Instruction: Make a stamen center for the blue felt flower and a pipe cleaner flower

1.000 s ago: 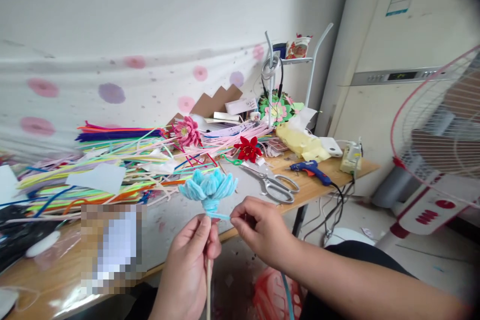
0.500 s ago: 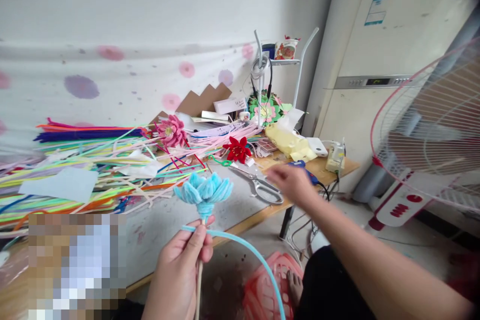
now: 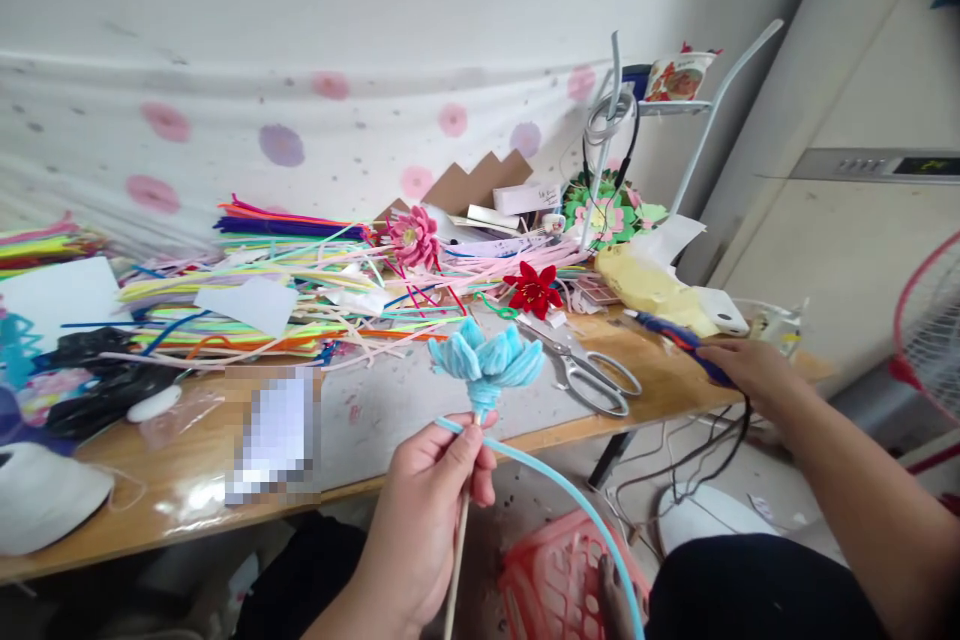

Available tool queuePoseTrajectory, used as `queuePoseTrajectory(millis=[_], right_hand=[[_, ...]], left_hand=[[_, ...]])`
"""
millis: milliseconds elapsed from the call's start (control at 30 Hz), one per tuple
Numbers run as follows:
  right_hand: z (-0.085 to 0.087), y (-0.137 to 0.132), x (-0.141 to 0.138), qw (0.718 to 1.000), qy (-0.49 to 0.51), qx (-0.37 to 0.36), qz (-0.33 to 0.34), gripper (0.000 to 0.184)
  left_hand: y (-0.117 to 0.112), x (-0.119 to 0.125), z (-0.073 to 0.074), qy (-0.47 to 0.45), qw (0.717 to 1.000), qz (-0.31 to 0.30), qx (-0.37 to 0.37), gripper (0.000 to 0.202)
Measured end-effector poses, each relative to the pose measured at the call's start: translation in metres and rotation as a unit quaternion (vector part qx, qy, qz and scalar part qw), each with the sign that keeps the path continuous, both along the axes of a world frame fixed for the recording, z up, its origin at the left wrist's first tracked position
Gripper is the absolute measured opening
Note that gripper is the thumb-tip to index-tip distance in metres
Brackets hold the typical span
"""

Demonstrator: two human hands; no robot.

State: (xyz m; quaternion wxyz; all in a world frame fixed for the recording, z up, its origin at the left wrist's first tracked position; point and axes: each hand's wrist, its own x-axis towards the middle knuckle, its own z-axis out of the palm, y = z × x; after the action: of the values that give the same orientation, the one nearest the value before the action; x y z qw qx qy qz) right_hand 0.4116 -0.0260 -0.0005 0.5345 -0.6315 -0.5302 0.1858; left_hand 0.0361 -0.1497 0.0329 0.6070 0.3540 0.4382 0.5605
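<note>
My left hand point(image 3: 442, 480) is closed round a thin wooden stick point(image 3: 456, 560) topped by a light blue pipe-cleaner flower point(image 3: 487, 357). A loose light blue pipe cleaner point(image 3: 577, 500) runs from under my left thumb and curves down to the right. At the table's right part, my right hand point(image 3: 739, 370) has its fingers wrapped on a blue glue gun point(image 3: 679, 335), which lies low over the tabletop with a dark cord hanging off it. Scissors point(image 3: 592, 382) lie between the flower and the glue gun. Behind them sits a red pipe-cleaner flower point(image 3: 534, 290).
Bundles of coloured pipe cleaners point(image 3: 300, 225) and a pink flower point(image 3: 412, 238) cover the table's back left. A white thread cone point(image 3: 49, 498) stands at the left front. A metal rack point(image 3: 675, 108) rises at the back right; a fan point(image 3: 934, 340) and a red basket point(image 3: 551, 575) are near.
My right hand has moved right and taken hold of the glue gun. The view has swung, showing more of the table's left side. My left hand still holds the blue flower's stick.
</note>
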Motion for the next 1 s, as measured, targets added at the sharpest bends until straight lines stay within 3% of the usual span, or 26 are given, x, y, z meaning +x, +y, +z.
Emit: queuePoseTrajectory(millis=[67,200,333,400,500,567,633,767,1000], right_hand=[[0.014,-0.012,-0.011,0.996,0.094,-0.004,-0.002,0.007],[0.038,-0.05,-0.055,0.974,0.221,-0.006,0.042,0.019],[0.036,-0.094,-0.105,0.927,0.348,0.023,0.136,0.024],[0.03,-0.111,-0.122,0.937,0.295,0.014,0.188,0.023],[0.033,-0.126,-0.14,0.952,0.103,0.017,0.288,0.022],[0.043,-0.128,-0.149,0.928,-0.037,0.053,0.367,0.023],[0.054,-0.127,-0.157,0.903,-0.107,0.091,0.406,0.021],[0.058,-0.121,-0.168,0.879,-0.133,0.081,0.451,0.015],[0.048,-0.119,-0.172,0.869,-0.162,0.074,0.463,0.017]], left_hand=[[-0.001,-0.001,0.0,-0.002,1.0,0.0,0.004,0.022],[0.0,-0.002,0.001,-0.017,1.0,0.001,0.01,0.018],[0.001,-0.001,0.001,-0.015,1.0,0.013,0.016,0.02],[0.001,-0.001,0.002,-0.015,1.0,0.024,0.014,0.026],[-0.001,0.0,0.003,-0.022,0.999,0.027,0.008,0.025],[-0.002,0.0,0.002,-0.022,0.999,0.024,0.007,0.024],[-0.003,0.001,0.0,-0.012,1.0,0.026,0.005,0.024],[-0.005,0.002,-0.001,-0.01,1.0,0.028,-0.002,0.025],[-0.009,0.001,0.002,-0.003,1.0,0.02,-0.007,0.025]])
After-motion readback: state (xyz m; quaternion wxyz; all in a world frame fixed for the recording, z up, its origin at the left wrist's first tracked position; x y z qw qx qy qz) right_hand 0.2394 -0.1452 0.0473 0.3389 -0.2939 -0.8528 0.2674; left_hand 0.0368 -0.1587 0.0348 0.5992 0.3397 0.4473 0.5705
